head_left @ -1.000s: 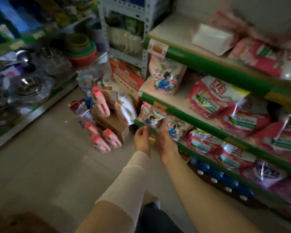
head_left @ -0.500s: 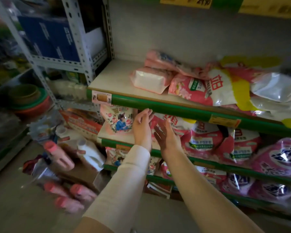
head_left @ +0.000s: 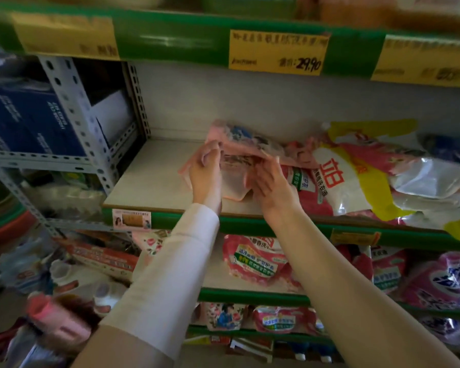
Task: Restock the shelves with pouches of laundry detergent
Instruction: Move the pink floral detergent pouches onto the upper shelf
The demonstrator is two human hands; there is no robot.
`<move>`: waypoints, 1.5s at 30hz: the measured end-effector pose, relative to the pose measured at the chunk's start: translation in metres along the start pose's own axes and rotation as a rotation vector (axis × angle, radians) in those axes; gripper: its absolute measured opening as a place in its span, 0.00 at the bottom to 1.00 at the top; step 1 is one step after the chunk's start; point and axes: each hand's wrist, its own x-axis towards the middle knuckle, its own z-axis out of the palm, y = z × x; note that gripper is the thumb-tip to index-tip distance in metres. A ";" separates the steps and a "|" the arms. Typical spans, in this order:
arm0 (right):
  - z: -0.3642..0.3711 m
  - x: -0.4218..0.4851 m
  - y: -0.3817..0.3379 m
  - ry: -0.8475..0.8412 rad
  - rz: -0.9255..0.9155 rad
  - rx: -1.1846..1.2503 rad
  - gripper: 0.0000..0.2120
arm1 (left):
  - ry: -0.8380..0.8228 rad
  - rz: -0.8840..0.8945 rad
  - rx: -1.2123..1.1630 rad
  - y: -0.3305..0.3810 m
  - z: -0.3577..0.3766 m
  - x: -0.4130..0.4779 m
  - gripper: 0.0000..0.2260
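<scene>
A pale pink detergent pouch lies flat on the white shelf board with the green front rail. My left hand holds its left edge with curled fingers. My right hand grips its right side, fingers bent over the top edge. Behind it a second pink pouch lies against the back wall. To the right, red-and-white pouches are heaped on the same shelf.
Above hangs a green shelf edge with yellow price tags. Lower shelves hold more red and pink pouches. A grey slotted metal rack with blue boxes stands at the left. Pink-capped bottles lie on the floor below.
Both hands rose from the bottom shelf past the middle shelf to the upper one and took hold of the pale pink pouch. The view tilted upward.
</scene>
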 end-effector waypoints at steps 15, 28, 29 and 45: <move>0.044 0.058 -0.005 0.119 0.132 0.148 0.13 | 0.109 0.052 0.189 -0.010 0.007 0.087 0.13; 0.049 0.055 -0.008 0.231 0.177 -0.021 0.10 | 0.045 -0.037 0.335 -0.009 0.006 0.085 0.07; 0.050 0.053 -0.011 0.229 0.198 -0.041 0.11 | 0.051 -0.021 0.332 -0.005 0.007 0.076 0.06; -0.016 0.060 -0.017 0.301 0.209 -0.347 0.08 | -0.044 0.357 0.246 0.042 -0.031 -0.041 0.06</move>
